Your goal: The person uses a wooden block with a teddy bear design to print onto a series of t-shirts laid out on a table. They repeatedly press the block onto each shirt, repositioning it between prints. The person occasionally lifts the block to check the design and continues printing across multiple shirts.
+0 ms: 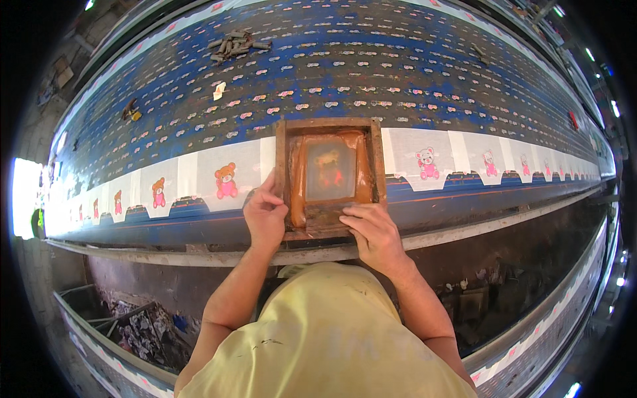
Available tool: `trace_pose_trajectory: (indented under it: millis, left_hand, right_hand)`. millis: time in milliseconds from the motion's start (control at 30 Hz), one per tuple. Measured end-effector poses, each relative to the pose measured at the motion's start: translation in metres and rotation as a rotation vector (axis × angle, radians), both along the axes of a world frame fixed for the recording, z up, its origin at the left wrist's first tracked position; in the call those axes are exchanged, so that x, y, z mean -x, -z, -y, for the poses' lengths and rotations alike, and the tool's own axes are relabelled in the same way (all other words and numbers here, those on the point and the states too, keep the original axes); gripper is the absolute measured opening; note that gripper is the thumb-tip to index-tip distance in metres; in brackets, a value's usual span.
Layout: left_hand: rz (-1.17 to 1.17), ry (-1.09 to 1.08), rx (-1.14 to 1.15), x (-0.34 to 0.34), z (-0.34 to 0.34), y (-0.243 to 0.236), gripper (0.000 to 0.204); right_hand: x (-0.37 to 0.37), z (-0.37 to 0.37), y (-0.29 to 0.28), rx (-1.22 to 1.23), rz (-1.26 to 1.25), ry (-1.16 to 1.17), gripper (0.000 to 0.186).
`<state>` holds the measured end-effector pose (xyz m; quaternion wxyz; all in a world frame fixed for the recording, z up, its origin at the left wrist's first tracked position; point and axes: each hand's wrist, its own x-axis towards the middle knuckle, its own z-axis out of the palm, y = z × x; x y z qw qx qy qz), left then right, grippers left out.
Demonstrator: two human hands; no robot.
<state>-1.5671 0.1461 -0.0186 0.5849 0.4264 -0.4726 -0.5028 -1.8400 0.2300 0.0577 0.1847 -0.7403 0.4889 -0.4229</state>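
A wooden printing screen frame (283,159) lies over a row of white fabric pieces on the long table in front of me. Brown ink rings its translucent mesh (328,169), and a bear shape shows faintly through. My left hand (267,217) grips the frame's left side near the near corner, fingers bent. At the frame's near end, my right hand (375,233) holds the right part of a dark, ink-stained squeegee (322,219). Left of the frame, a fabric piece carries a brown and pink bear (226,180); to the right, a bear (427,164) has pink but no brown.
The blue and grey table (318,73) is covered with rows of small printed marks. A pile of grey cylinders (235,48) sits at the far left. A pale scrap (219,91) lies nearer. A rail (179,255) runs along the table's near edge, with rubbish (149,331) below left.
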Motion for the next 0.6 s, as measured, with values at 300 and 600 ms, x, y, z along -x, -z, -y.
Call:
trace_pose_trajectory:
  millis: [300, 600]
  left_hand:
    - [0.005, -0.025, -0.151, 0.007, 0.000, -0.012, 0.032]
    - [-0.009, -0.022, -0.118, 0.006, 0.001, 0.006, 0.031]
  right_hand:
    - [0.018, 0.011, -0.011, 0.059, -0.023, -0.105, 0.044]
    - [0.016, 0.041, -0.035, -0.063, -0.465, -0.224, 0.039]
